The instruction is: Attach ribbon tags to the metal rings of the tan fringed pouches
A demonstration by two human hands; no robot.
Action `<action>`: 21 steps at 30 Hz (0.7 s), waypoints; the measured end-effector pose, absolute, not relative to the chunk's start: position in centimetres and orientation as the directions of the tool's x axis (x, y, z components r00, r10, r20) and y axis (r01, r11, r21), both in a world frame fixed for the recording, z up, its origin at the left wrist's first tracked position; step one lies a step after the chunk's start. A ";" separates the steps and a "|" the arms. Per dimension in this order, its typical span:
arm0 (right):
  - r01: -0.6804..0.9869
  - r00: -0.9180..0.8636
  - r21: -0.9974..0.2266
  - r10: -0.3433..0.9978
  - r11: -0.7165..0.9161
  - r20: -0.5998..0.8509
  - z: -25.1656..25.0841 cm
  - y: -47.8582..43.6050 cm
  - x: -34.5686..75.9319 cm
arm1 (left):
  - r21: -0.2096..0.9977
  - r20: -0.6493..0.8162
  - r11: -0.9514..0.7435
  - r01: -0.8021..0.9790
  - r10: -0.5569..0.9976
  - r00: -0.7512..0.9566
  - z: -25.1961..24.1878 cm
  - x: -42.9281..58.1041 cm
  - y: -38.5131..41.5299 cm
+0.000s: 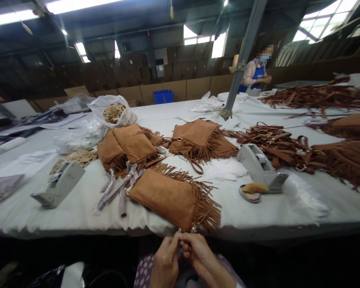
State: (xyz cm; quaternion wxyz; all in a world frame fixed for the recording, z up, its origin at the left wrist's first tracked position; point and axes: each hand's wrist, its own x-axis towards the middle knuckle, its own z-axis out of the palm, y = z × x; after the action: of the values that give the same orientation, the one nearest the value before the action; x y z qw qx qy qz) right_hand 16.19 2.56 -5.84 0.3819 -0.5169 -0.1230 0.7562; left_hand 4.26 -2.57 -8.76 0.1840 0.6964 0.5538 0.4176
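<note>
A tan suede-look bag (165,194) with long fringe lies at the table's front edge. Its near corner carries small gold-coloured metal fittings (180,230). Right at that corner my left hand (165,260) and my right hand (199,252) meet, fingertips pinched together just under the fittings. Whatever sits between the fingers is too small and covered to name. Grey wrapped strips (123,192) stick out from the bag's far end. Behind it are more fringed bags, one group at left (129,146) and another in the middle (198,136).
Grey tape dispensers stand at left (63,184) and right (261,168); a small dish (249,194) holds a yellowish piece. Brown straps (273,144) pile up at right. A plastic bag (112,112) stands at back left. A masked co-worker (255,74) is across the table, beyond a metal post (244,56).
</note>
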 end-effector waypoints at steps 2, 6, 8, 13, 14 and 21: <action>-0.458 -0.195 -0.563 0.696 -0.688 -0.691 -5.7 2.4 16.1 | 0.621 0.397 -0.364 0.694 0.910 0.122 -9.1 3.8 -2.8; -0.492 -0.257 -0.519 0.686 -0.699 -0.681 -5.3 2.2 16.3 | 0.470 0.414 -0.368 0.803 0.895 0.168 -8.7 3.4 -2.9; -0.485 -0.281 -0.531 0.698 -0.695 -0.658 -5.3 2.1 16.5 | 0.439 0.409 -0.365 0.821 0.895 0.179 -8.2 3.4 -2.8; -0.429 -0.299 -0.584 0.718 -0.689 -0.628 -5.7 2.1 16.3 | 0.514 0.473 -0.414 0.751 0.867 0.154 -7.3 3.5 -2.5; -0.428 -0.308 -0.585 0.719 -0.690 -0.623 -5.8 2.1 16.2 | 0.551 0.498 -0.427 0.717 0.858 0.129 -7.3 3.5 -2.5; -0.381 -0.230 -0.642 0.740 -0.666 -0.632 -6.3 2.5 16.1 | 0.816 0.441 -0.310 0.487 0.880 -0.178 -8.8 3.1 -5.6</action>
State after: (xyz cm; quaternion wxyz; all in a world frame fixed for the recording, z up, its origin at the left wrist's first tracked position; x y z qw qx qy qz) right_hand 16.08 2.50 -6.26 0.3671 -0.5002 -0.1796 0.7634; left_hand 3.05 -5.63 -8.75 0.1860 0.6136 0.5570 0.5280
